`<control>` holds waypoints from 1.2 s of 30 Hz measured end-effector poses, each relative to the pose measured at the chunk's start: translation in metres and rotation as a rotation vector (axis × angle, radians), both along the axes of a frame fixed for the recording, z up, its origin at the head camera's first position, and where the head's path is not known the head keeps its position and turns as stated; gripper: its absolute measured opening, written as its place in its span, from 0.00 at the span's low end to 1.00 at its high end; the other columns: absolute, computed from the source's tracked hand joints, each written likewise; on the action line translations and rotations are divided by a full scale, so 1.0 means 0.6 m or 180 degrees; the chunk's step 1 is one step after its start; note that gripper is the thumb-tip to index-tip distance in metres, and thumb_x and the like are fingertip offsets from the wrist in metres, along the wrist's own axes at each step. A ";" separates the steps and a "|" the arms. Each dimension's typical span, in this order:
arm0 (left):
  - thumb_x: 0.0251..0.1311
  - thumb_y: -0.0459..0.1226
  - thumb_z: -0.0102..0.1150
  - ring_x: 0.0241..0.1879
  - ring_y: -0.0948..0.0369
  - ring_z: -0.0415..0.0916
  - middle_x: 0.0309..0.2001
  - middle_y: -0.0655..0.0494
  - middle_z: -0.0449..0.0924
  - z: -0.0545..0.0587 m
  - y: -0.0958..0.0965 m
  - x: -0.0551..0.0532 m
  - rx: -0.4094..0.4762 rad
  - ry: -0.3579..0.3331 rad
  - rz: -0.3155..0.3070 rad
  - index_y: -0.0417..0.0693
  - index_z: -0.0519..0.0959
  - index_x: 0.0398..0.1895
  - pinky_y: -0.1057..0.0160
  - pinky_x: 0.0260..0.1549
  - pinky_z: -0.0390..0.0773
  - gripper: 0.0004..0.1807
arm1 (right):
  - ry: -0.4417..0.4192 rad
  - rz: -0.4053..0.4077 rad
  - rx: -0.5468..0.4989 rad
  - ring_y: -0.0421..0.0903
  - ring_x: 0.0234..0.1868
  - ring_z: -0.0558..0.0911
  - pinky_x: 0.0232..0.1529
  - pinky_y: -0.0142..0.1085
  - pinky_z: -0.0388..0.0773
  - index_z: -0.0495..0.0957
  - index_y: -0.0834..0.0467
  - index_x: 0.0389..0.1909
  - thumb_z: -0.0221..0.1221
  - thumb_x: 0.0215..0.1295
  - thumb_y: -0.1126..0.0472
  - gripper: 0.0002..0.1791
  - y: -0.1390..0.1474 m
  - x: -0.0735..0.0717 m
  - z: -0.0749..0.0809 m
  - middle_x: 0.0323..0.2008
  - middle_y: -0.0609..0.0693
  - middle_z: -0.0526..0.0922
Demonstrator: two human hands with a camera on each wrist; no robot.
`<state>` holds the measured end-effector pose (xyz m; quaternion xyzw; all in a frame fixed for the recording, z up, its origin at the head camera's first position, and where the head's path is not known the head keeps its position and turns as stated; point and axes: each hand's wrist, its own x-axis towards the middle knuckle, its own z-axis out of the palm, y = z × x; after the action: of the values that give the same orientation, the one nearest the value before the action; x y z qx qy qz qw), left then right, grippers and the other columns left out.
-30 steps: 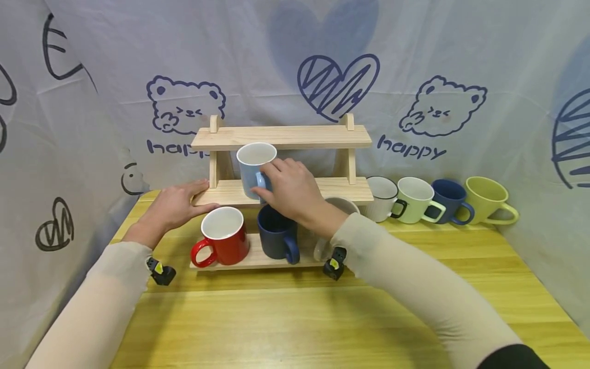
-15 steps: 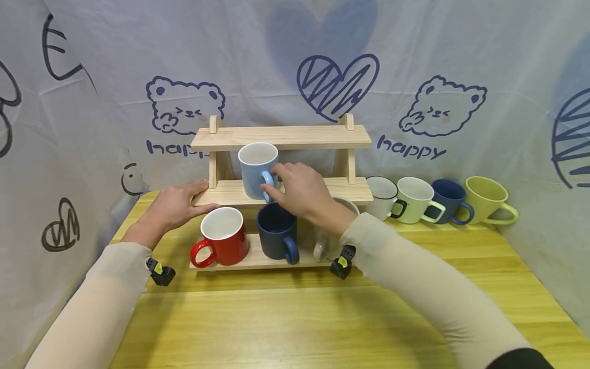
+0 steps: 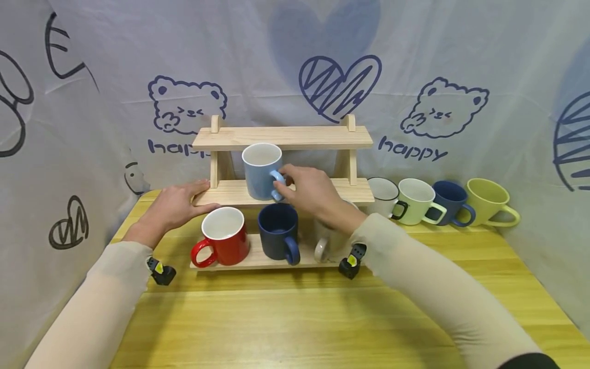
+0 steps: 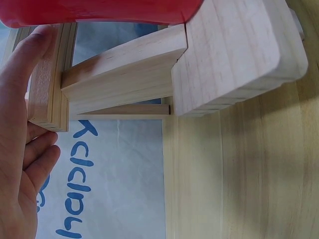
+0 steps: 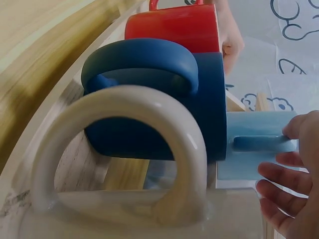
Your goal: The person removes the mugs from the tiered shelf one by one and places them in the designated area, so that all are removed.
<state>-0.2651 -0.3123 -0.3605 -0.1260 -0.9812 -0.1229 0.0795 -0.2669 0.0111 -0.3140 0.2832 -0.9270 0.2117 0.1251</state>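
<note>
A light blue mug (image 3: 262,174), white inside, stands upright on the middle board of the wooden tiered shelf (image 3: 281,136). Its handle points right, and my right hand (image 3: 313,192) pinches that handle between thumb and forefinger. In the right wrist view the other fingers of the right hand (image 5: 294,184) lie beside the mug's wall. My left hand (image 3: 177,205) grips the left end of the middle board, the thumb along its front edge. Seen from the left wrist, the fingers of the left hand (image 4: 42,154) reach round the board's end (image 4: 47,94).
On the lowest board stand a red mug (image 3: 225,236), a dark blue mug (image 3: 278,233) and a whitish mug (image 3: 329,243), partly behind my right wrist. Right of the shelf several mugs stand in a row, ending with a yellow-green mug (image 3: 487,200). A printed cloth hangs behind.
The light blue mug has shifted slightly right along the middle board, its handle turning further right. My right hand has moved right with it. The left hand stays in place.
</note>
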 end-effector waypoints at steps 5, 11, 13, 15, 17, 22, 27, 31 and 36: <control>0.53 0.73 0.52 0.64 0.38 0.65 0.68 0.42 0.66 0.001 0.000 0.001 0.0001 -0.0013 0.0000 0.45 0.67 0.70 0.38 0.60 0.66 0.52 | -0.0252 0.0033 -0.0266 0.47 0.44 0.82 0.46 0.41 0.77 0.78 0.52 0.54 0.54 0.72 0.47 0.18 0.008 -0.002 0.000 0.42 0.46 0.85; 0.54 0.71 0.53 0.65 0.37 0.64 0.68 0.42 0.66 0.002 0.000 0.003 -0.0018 -0.0036 -0.0021 0.44 0.67 0.70 0.38 0.60 0.65 0.51 | -0.0568 0.0039 -0.0613 0.44 0.36 0.80 0.35 0.37 0.76 0.80 0.56 0.52 0.55 0.73 0.52 0.15 0.012 -0.008 0.004 0.39 0.49 0.85; 0.55 0.70 0.53 0.65 0.38 0.64 0.68 0.42 0.66 0.002 -0.001 0.003 -0.0020 -0.0020 -0.0030 0.44 0.67 0.70 0.38 0.60 0.65 0.50 | -0.0692 0.0044 -0.0776 0.44 0.33 0.79 0.32 0.36 0.74 0.80 0.58 0.50 0.56 0.72 0.55 0.14 0.014 -0.014 0.004 0.37 0.51 0.85; 0.55 0.70 0.54 0.64 0.38 0.64 0.68 0.42 0.67 0.001 -0.001 0.003 -0.0024 -0.0005 -0.0040 0.44 0.68 0.70 0.39 0.60 0.66 0.49 | -0.0790 0.0032 -0.0929 0.44 0.31 0.78 0.31 0.35 0.73 0.81 0.59 0.48 0.57 0.72 0.57 0.12 0.017 -0.020 0.003 0.35 0.52 0.85; 0.55 0.70 0.54 0.64 0.38 0.64 0.68 0.42 0.67 0.001 -0.001 0.002 -0.0020 0.0001 -0.0051 0.44 0.68 0.70 0.39 0.60 0.65 0.49 | -0.0862 0.0023 -0.1067 0.43 0.30 0.78 0.30 0.34 0.73 0.82 0.60 0.47 0.58 0.71 0.58 0.11 0.020 -0.024 0.002 0.35 0.53 0.86; 0.56 0.69 0.54 0.64 0.38 0.65 0.67 0.42 0.67 0.002 0.000 0.002 -0.0006 0.0008 -0.0066 0.44 0.67 0.70 0.39 0.60 0.66 0.49 | -0.0873 0.0018 -0.1280 0.43 0.28 0.79 0.29 0.32 0.74 0.83 0.61 0.46 0.59 0.70 0.61 0.10 0.029 -0.030 0.001 0.34 0.54 0.86; 0.57 0.68 0.55 0.63 0.37 0.67 0.67 0.42 0.67 0.003 0.000 0.002 0.0000 0.0049 -0.0077 0.43 0.68 0.69 0.39 0.58 0.68 0.48 | -0.0893 -0.0035 -0.1360 0.43 0.30 0.80 0.32 0.32 0.75 0.84 0.60 0.46 0.61 0.68 0.62 0.10 0.040 -0.032 0.004 0.35 0.52 0.86; 0.57 0.67 0.56 0.62 0.37 0.68 0.67 0.42 0.68 0.004 0.000 0.003 0.0004 0.0066 -0.0101 0.44 0.69 0.69 0.39 0.57 0.69 0.47 | -0.1022 -0.0093 -0.1430 0.45 0.33 0.82 0.34 0.33 0.76 0.83 0.60 0.48 0.61 0.69 0.61 0.11 0.050 -0.031 0.010 0.37 0.53 0.87; 0.56 0.68 0.55 0.62 0.37 0.68 0.67 0.41 0.67 0.003 0.000 0.004 0.0000 0.0034 -0.0090 0.44 0.68 0.70 0.38 0.57 0.69 0.48 | -0.1112 -0.0105 -0.1524 0.47 0.36 0.83 0.37 0.35 0.78 0.83 0.61 0.49 0.59 0.69 0.63 0.11 0.067 -0.026 0.023 0.40 0.54 0.87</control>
<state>-0.2629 -0.3126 -0.3587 -0.1405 -0.9789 -0.1234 0.0830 -0.2828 0.0513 -0.3002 0.1898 -0.8627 0.4678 0.0303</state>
